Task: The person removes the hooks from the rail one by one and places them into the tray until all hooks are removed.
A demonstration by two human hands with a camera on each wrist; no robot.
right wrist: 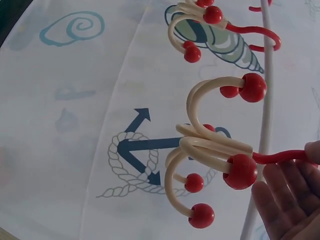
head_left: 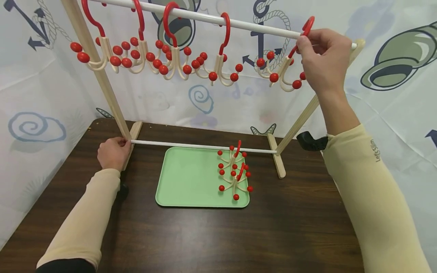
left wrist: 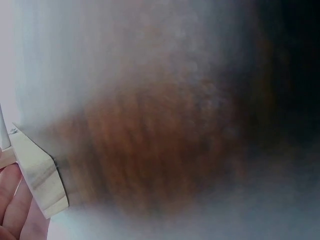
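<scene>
My right hand (head_left: 327,60) pinches the red hook of a multi-armed hanger (head_left: 281,74) by the right end of the rack's upper white rod (head_left: 205,17). This hanger has cream arms tipped with red balls; in the right wrist view its arms (right wrist: 215,145) extend left of the rod, and my thumb and fingers hold the hook's stem. Low on the left, my left hand (head_left: 114,153) grips the base of the wooden rack's left post (head_left: 110,98). The left wrist view is mostly blurred, with fingers (left wrist: 15,200) at a wooden end piece (left wrist: 40,175).
Several similar hangers (head_left: 175,60) hang along the upper rod to the left. A green tray (head_left: 191,178) lies on the dark table (head_left: 205,242), with two more hangers (head_left: 235,182) at its right side. Behind the tray runs a lower white rod (head_left: 177,144). A printed curtain hangs behind.
</scene>
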